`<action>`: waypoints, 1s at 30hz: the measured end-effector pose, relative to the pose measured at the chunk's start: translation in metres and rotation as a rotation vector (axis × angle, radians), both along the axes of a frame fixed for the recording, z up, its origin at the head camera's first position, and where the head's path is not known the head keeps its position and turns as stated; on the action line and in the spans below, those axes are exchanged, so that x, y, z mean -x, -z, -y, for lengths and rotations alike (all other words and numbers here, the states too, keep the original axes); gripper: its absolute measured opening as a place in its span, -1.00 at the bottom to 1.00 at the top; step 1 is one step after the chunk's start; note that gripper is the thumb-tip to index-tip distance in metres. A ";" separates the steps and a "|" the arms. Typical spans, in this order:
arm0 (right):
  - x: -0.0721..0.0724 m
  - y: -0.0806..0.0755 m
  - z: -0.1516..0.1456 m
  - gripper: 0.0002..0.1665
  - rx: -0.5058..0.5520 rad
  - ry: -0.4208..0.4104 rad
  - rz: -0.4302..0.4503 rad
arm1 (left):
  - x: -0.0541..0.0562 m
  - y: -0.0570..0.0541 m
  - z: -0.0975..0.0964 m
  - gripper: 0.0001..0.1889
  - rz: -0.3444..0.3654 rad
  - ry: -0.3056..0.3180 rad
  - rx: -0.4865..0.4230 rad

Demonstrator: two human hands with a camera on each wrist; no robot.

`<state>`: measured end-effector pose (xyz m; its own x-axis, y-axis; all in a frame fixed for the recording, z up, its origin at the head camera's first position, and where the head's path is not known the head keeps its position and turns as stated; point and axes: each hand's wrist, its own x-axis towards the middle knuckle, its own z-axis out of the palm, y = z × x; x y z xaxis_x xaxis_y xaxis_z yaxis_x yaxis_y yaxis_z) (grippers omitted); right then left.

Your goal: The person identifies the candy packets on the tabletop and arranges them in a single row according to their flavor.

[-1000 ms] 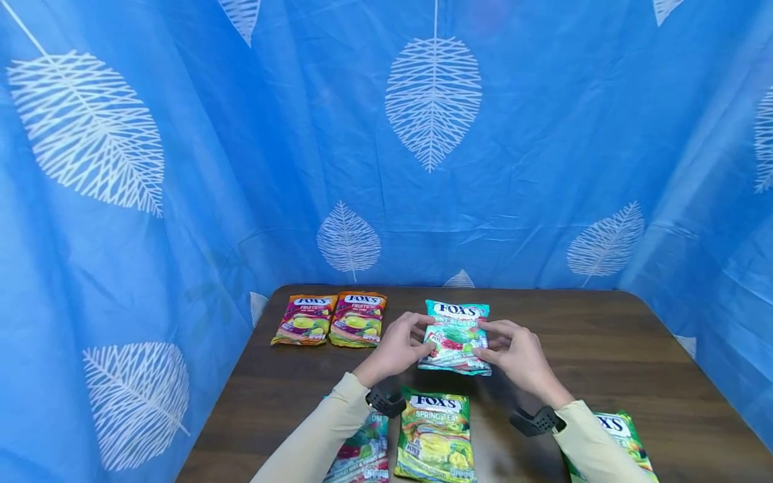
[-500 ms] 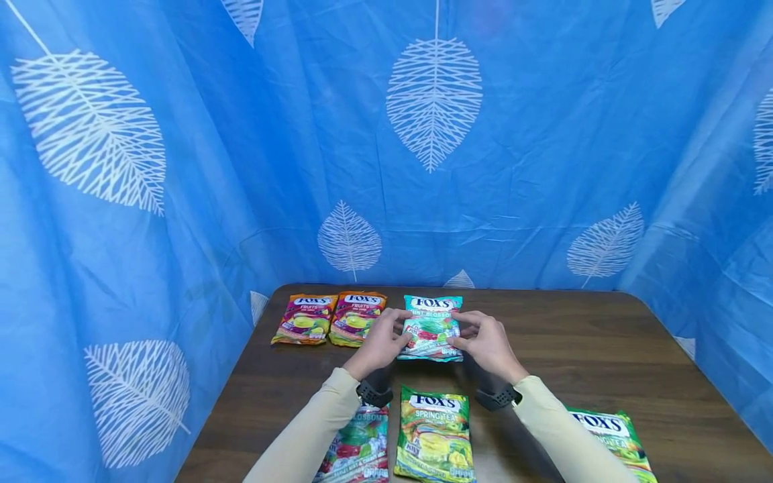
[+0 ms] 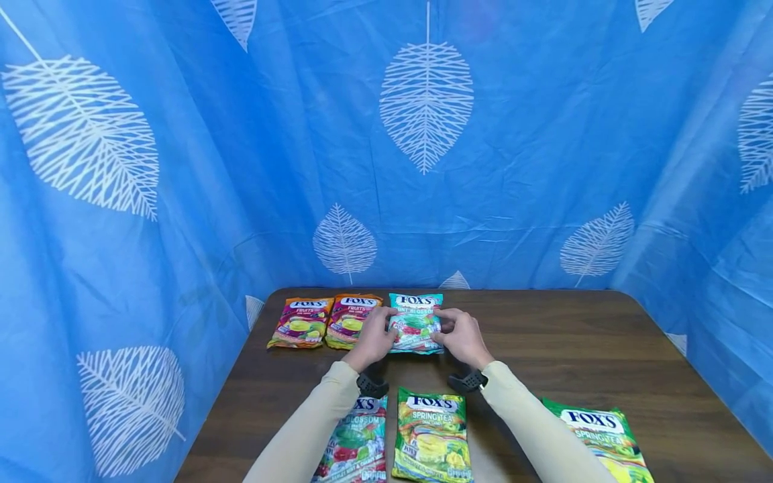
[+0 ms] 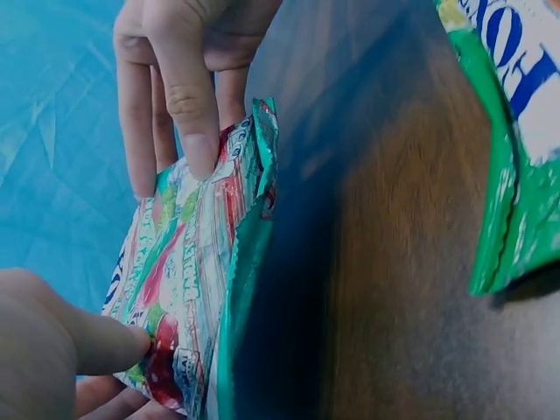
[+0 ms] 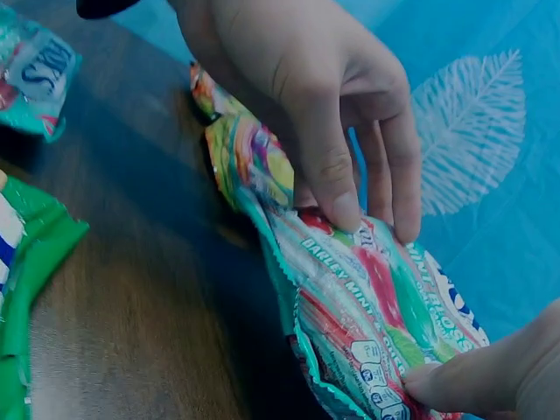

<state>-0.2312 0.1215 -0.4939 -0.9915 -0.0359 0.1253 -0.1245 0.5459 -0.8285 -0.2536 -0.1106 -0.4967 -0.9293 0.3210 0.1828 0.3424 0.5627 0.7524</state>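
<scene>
Both hands hold a teal Fox's Mint Blossom candy bag (image 3: 415,325) between them by its two sides, at the far part of the table. My left hand (image 3: 373,339) grips its left edge, thumb on the printed front. On the opposite edge my right hand (image 3: 464,337) pinches the bag in the same way. In the left wrist view the candy bag (image 4: 179,271) casts a shadow on the wood below. To its left lie two orange-purple Fox's Fruits bags, the nearer one (image 3: 352,323) partly behind my left hand and the outer one (image 3: 300,325) beside it.
Near the front lie a Spring Tea bag (image 3: 432,439), another Mint Blossom bag (image 3: 356,446) partly under the left sleeve, and a second Spring Tea bag (image 3: 604,439) partly behind the right sleeve. A blue leaf-print curtain (image 3: 513,168) surrounds the brown table (image 3: 561,342).
Both hands have carried the Mint Blossom bag leftward and slightly farther back, beside the Fruits bags. More of the right-hand Spring Tea bag shows as the right arm shifted left.
</scene>
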 end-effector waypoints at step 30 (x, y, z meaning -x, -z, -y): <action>0.015 0.025 0.026 -0.40 -0.038 0.026 -0.026 | 0.006 0.016 -0.011 -0.54 0.049 -0.153 0.080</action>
<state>-0.2458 0.0959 -0.5185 -0.9886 -0.0156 0.1497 -0.1309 0.5804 -0.8037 -0.2592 -0.0997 -0.5130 -0.9756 0.1871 0.1153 0.2121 0.6644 0.7166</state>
